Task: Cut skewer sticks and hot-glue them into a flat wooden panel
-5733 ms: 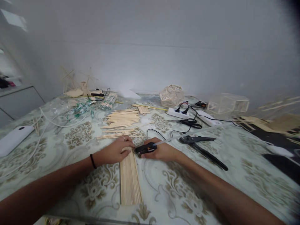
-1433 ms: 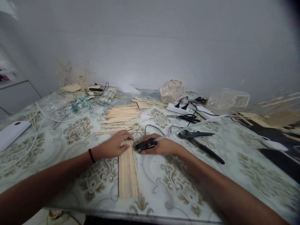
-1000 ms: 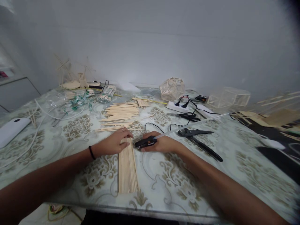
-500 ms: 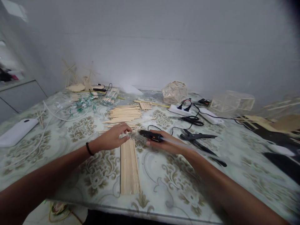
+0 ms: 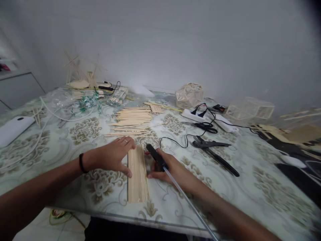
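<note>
A flat panel of wooden sticks (image 5: pixel 137 180) laid side by side rests near the table's front edge. My left hand (image 5: pixel 115 154) lies along the panel's left side, thumb and fingers apart, the fingertips touching its edge and upper end. In my right hand (image 5: pixel 167 167) is a black glue gun (image 5: pixel 155 156) with a long clear glue stick (image 5: pixel 188 201) sticking out of its back. The gun's nozzle points up and left, close to the panel's upper right corner. My right thumb reaches the panel's right edge. Beyond my hands lies a pile of loose wooden sticks (image 5: pixel 132 116).
To the right lie black-handled pliers (image 5: pixel 213 150), scissors (image 5: pixel 204 126) and a white power strip (image 5: pixel 193 115) with plugs and a trailing cord. Stick-built frames (image 5: pixel 190 95) stand at the back. A white power bank-like slab (image 5: pixel 16 130) is at far left.
Both hands have come nearer to me, down alongside the stick panel. The left hand has spread along its left edge, and the glue gun has turned so its back end points toward me.
</note>
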### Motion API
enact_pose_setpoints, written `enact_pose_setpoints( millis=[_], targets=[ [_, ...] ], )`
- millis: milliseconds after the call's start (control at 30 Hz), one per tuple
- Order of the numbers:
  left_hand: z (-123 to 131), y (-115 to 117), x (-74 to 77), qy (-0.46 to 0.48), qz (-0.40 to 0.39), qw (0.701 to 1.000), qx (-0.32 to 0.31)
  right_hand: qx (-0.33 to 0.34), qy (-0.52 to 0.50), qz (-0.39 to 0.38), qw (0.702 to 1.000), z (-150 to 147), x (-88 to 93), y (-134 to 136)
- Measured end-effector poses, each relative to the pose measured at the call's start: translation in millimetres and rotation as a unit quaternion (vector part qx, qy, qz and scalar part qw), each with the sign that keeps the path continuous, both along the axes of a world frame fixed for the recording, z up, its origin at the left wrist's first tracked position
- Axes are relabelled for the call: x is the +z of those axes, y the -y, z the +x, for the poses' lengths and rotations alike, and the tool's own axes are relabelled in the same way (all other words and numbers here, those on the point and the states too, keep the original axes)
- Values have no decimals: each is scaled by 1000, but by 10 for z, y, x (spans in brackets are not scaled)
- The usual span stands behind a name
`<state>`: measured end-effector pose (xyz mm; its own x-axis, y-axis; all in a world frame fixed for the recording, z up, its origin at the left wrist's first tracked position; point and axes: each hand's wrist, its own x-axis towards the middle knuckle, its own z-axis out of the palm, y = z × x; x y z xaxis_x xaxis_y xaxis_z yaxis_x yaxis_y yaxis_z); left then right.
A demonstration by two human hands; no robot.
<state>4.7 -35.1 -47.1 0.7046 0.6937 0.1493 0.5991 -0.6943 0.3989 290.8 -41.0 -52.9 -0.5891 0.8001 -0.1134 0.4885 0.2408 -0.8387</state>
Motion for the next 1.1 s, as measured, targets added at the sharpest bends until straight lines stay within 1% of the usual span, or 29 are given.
enact_pose_setpoints(
  millis=[167, 267, 633, 733, 833, 1100],
  targets=[
    [65, 55, -45, -32, 22, 999, 11, 20, 32, 26, 999, 17, 46, 32],
    [83, 65, -63, -38, 26, 999, 5, 26, 48, 45, 997, 11, 58, 57],
    [107, 36, -51, -54, 34, 998, 2, 48, 60, 85, 993, -9, 50, 49],
    [119, 41, -29, -62, 30, 998, 3, 52, 69, 85, 993, -18, 75, 55],
    [125, 45, -11, -64, 33, 997, 3, 55, 82, 69, 993, -20, 94, 61],
    [140, 53, 20, -90, 35, 995, 1, 48, 80, 68, 993, -38, 82, 68]
  ],
)
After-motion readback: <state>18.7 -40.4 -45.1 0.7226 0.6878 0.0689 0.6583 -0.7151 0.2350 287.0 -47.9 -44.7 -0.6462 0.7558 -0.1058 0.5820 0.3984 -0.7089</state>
